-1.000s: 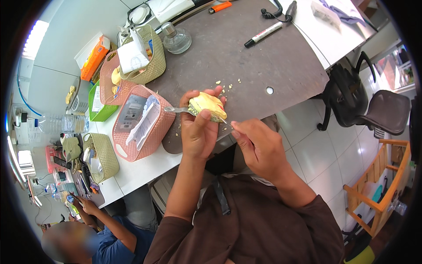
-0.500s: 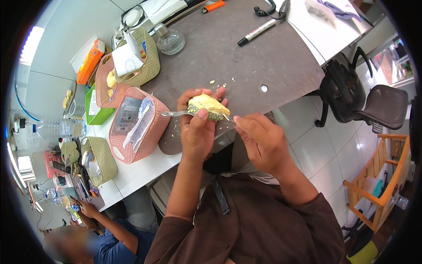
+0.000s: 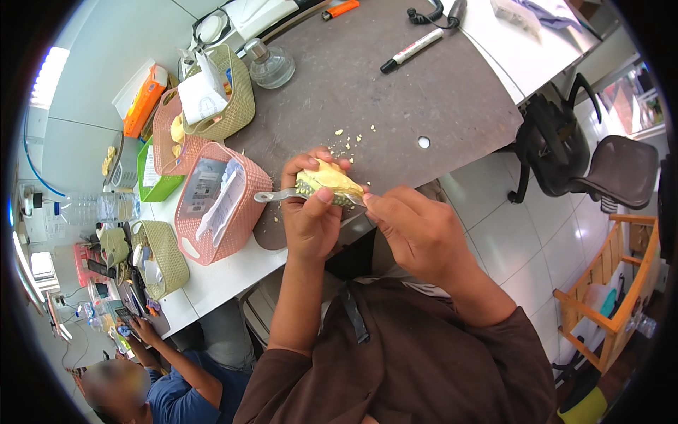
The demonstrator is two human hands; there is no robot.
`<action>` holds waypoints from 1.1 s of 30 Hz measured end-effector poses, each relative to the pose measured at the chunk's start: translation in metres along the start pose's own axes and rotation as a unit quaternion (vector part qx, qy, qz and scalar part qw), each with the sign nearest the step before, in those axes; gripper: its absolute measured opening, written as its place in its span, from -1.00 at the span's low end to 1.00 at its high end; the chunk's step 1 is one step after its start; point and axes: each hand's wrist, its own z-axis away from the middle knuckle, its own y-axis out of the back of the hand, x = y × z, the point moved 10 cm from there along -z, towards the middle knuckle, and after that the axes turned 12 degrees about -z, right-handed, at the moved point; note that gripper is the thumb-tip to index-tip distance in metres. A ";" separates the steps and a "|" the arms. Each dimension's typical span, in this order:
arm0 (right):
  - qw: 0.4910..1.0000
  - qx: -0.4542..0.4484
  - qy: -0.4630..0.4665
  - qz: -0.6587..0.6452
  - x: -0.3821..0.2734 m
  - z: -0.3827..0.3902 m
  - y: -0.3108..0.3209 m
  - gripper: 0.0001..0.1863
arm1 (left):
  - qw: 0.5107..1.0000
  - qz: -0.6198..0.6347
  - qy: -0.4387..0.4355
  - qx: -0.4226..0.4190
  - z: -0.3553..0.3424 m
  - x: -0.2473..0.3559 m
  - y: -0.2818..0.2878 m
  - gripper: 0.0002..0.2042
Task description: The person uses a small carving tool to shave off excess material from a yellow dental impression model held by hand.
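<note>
My left hand is closed round a metal dental impression tray, whose handle sticks out to the left. Green impression material bulges through the tray's holes, and a pale yellow plaster cast sits on it. My right hand pinches a thin metal tool at the cast's right end; most of it is hidden by my fingers, so its kind cannot be told. Yellow crumbs lie on the brown work mat just beyond my hands.
On the left stand a pink basket with papers, an olive basket and a green basket. A glass bottle, a marker and an orange lighter lie farther back. A co-worker sits at lower left; black chairs stand right.
Both hands have shifted slightly left and toward me, with the tray tilted a little differently. More crumbs lie on the mat near the cast.
</note>
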 end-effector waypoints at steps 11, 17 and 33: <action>0.999 -0.037 -0.008 -0.018 0.013 -0.003 -0.005 -0.81 | 0.990 -0.124 -0.059 0.025 0.006 0.008 0.004 -0.64; 0.997 -0.047 0.011 0.064 0.006 -0.003 -0.009 -0.78 | 0.985 -0.155 -0.064 0.042 0.008 0.010 0.004 -0.65; 0.998 0.023 0.024 0.051 0.016 0.000 -0.023 -0.82 | 0.980 -0.176 -0.077 0.051 0.008 0.011 0.007 -0.61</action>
